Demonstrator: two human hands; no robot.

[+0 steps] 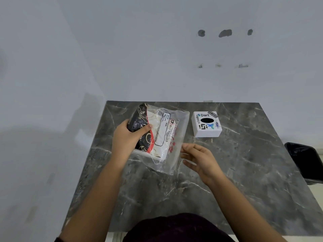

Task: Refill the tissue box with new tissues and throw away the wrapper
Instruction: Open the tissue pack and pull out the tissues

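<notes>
1. Table – dark grey marble-look top with pale veins, back edge against a light wall. Everything below is placed relative to it.
2. Bin – black, off the table's right edge, only partly in frame.
3. Tissue pack – clear plastic wrapper with a black, red and cream print and a "BIG TISSUES" label. Sits over the table's back-left area, long axis running front to back. Loose clear plastic extends past the printed part on the right and front sides. Can't tell whether the pack rests on the table or is slightly lifted.
4. Left hand – closed on the pack's left side: thumb pressed across the dark printed face, fingers wrapped under and behind the edge. The bulk of the pack lies to the right of this grip, toward the table's centre.
5. Right hand – open, fingers spread and slightly curled, palm facing left. It is just beside the pack's loose right-front plastic edge; contact looks marginal, can't confirm a pinch. Holds nothing firmly.
6. Tissue box – small white cube with stickers ("Dart" legible) and a dark oval slot on top. Stands upright on the table's back-centre, just right of the pack, not touching it, clear of both hands.
</notes>
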